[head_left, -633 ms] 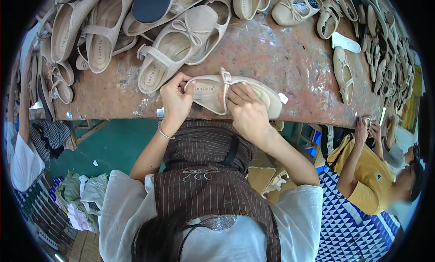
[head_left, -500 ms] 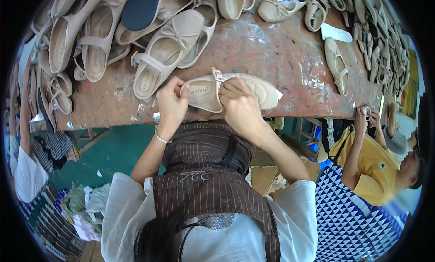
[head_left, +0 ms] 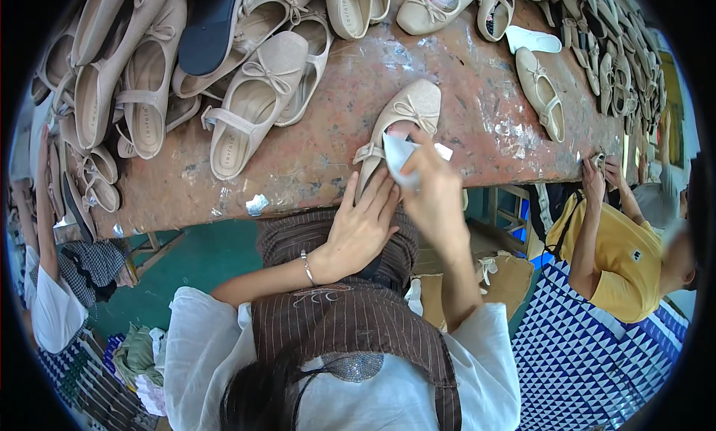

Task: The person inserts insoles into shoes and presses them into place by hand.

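Note:
A beige flat shoe with a small bow and an ankle strap lies near the table's front edge, toe pointing away. My left hand holds its heel end, the fingers laid over it and hiding the back of the opening. Slightly blurred, my right hand is closed on a thin whitish sheet at the shoe's opening. The sheet covers part of the inside, and I cannot tell how deep it reaches. A small white piece shows beside my right fingers.
Beige shoes crowd the left of the worn table. Another shoe and a white insole-shaped piece lie right of mine. More shoes are heaped at far right. A person in yellow handles a shoe at the right.
The shoe has turned from lying crosswise to pointing away. My left hand has moved right onto its heel end. My right hand has left the inside and now holds a whitish sheet.

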{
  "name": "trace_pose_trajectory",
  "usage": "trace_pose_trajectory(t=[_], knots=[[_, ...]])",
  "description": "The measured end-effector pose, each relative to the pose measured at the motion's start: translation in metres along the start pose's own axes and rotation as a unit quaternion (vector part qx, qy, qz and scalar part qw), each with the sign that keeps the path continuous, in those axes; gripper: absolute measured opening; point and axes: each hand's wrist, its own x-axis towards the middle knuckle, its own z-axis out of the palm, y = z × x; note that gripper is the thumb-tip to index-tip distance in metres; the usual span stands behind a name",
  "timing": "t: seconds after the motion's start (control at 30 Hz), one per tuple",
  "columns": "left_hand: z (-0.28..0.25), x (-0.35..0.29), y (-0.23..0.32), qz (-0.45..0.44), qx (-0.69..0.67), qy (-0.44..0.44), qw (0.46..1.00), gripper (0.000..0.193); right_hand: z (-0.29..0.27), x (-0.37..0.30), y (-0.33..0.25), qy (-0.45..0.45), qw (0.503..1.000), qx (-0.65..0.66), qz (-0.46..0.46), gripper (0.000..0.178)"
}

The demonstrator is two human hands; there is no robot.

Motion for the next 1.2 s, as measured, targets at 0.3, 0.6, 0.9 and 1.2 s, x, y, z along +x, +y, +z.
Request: trace_pose_trajectory(t=[0.3, 0.6, 0.9, 1.2], knots=[[0.037, -0.009, -0.009, 0.021, 0.095, -0.09, 0.991, 0.058, 0.074, 0.0, 0.001, 0.106, 0.972, -0.209, 0.0, 0.052], [0.042, -0.01, -0.006, 0.023, 0.093, -0.076, 0.992, 0.054, 0.08, 0.009, 0.003, 0.101, 0.973, -0.203, 0.028, 0.06], [0.043, -0.009, -0.01, 0.026, 0.088, -0.063, 0.994, 0.054, 0.053, 0.035, -0.016, -0.008, 0.969, -0.217, 0.115, 0.055], [0.044, -0.008, -0.011, 0.023, 0.099, -0.057, 0.993, 0.052, 0.052, 0.036, -0.008, 0.005, 0.966, -0.228, 0.118, 0.041]])
